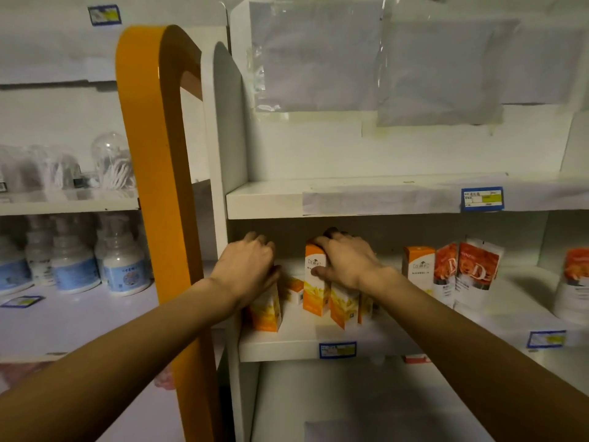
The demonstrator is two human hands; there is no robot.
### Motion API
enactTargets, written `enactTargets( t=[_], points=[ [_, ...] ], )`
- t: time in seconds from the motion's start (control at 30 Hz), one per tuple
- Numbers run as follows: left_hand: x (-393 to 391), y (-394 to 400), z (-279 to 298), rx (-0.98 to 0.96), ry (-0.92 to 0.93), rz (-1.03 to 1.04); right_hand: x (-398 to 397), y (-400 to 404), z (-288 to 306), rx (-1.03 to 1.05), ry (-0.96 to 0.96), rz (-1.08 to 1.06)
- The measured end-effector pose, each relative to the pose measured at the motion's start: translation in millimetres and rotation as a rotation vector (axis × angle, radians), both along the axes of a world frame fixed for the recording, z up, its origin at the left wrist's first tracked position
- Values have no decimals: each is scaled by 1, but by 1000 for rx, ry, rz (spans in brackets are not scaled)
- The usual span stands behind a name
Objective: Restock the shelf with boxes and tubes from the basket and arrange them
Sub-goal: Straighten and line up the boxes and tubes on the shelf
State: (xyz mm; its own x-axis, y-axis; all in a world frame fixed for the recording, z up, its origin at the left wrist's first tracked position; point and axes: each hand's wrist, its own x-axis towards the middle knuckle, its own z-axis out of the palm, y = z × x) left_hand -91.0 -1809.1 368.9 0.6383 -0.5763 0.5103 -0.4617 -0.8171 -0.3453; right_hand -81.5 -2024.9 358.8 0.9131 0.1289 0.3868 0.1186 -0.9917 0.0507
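Observation:
Several orange-and-white boxes stand on the middle white shelf [287, 347]. My left hand [247, 266] rests on top of the leftmost orange box [266, 311] and grips it. My right hand [345, 261] is closed over the top of a taller orange box [315, 288] in the middle, thumb on its front face. Two more orange boxes [345, 306] stand just right of it under my wrist. A small box [294, 290] lies behind, between my hands. Another orange box [417, 264] stands apart to the right. No basket is in view.
Red-and-white pouches [475, 272] stand right of the boxes, with one more pouch [573, 282] at the far right. An orange arch-shaped post [153, 173] divides the shelving. White pump bottles [73, 266] fill the left shelf. Blue price tags [337, 349] hang on the shelf edges.

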Motion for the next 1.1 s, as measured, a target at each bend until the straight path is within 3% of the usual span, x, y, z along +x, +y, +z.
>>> enactTargets(
  t=[0.23,0.5,0.77,1.1],
  points=[
    [-4,-2,11,-157,47,-2,-2,-1,3,3,30,4],
    [-2,1,0,72,4,111,-4,-1,5,-39,39,8],
    [1,9,-10,311,-100,174,-6,11,7,-229,-15,54],
    [-7,19,-3,344,44,151,-8,21,9,-268,-27,3]
  ],
)
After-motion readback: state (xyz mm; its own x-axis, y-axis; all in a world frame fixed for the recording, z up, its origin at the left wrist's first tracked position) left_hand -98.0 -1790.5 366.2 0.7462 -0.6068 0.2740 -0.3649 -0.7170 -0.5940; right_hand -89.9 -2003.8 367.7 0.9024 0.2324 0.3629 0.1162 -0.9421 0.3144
